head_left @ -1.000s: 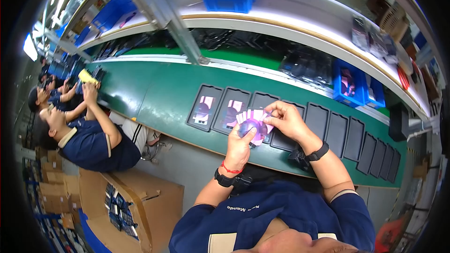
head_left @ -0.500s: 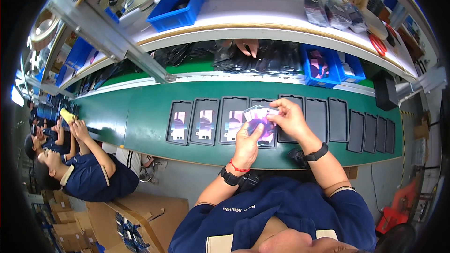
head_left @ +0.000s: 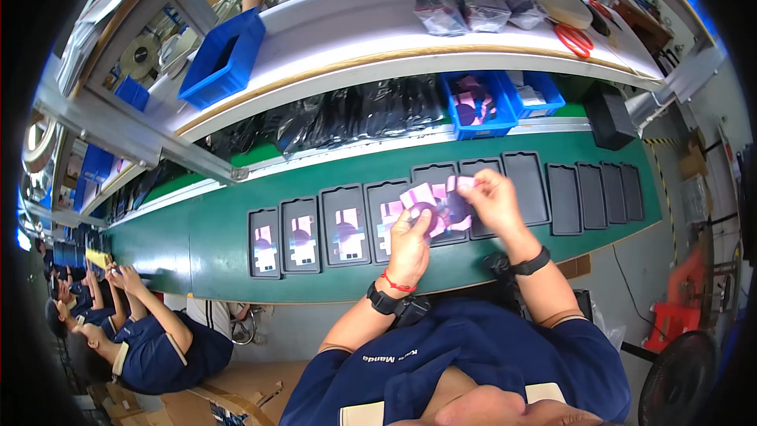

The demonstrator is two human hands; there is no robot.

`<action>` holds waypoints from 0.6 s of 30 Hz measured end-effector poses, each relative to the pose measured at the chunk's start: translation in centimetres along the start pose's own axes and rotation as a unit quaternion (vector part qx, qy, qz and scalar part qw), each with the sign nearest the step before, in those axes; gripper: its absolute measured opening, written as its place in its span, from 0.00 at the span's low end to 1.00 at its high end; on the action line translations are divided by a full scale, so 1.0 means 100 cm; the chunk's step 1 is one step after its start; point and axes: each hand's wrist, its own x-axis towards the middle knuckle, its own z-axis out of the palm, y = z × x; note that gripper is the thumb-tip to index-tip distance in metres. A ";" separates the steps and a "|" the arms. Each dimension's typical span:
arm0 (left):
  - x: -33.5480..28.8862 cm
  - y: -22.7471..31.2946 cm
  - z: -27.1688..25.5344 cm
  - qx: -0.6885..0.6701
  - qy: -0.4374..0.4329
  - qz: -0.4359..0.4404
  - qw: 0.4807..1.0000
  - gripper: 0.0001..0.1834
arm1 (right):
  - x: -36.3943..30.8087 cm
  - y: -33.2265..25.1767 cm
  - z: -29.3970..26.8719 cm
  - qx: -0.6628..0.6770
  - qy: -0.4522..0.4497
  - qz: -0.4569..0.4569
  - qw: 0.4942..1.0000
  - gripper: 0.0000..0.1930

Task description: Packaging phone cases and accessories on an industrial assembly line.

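Observation:
My left hand (head_left: 410, 251) is closed on a fanned stack of pink and purple die-cut film sheets (head_left: 423, 194), its thumb lying on top. To the right, my right hand (head_left: 497, 203) pinches the upper corner of one film sheet (head_left: 456, 209), which hangs beside the stack and partly overlaps it. Both hands are above a row of shallow black trays. In the leftmost tray (head_left: 265, 267) and the black tray (head_left: 344, 259) farther along lie similar pink, dark and white pieces. My hands partly hide the trays behind them, while a tray (head_left: 527, 181) at the right holds no sheet.
The green bench (head_left: 213, 221) carries the row. Behind it stand a blue bin (head_left: 482, 114) of pink and dark pieces and black plastic bags (head_left: 363, 114). A shelf (head_left: 339, 28) above holds a blue bin (head_left: 223, 59) and red-handled scissors (head_left: 574, 39). Co-workers sit left.
The view has turned, shifting the trays leftward in the picture. My right hand has drawn a film sheet out to the right, while my left hand keeps its hold on the stack.

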 end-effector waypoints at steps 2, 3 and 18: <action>0.001 0.004 0.003 0.010 -0.003 -0.008 1.000 0.08 | 0.015 0.003 -0.034 -0.130 0.020 0.000 0.991 0.09; 0.004 0.000 0.003 0.039 -0.007 0.008 0.999 0.08 | 0.017 0.008 -0.044 -0.241 0.027 -0.004 0.970 0.10; 0.016 -0.038 0.048 0.049 -0.028 -0.112 0.992 0.09 | 0.008 0.008 -0.120 -0.420 0.142 0.054 0.895 0.12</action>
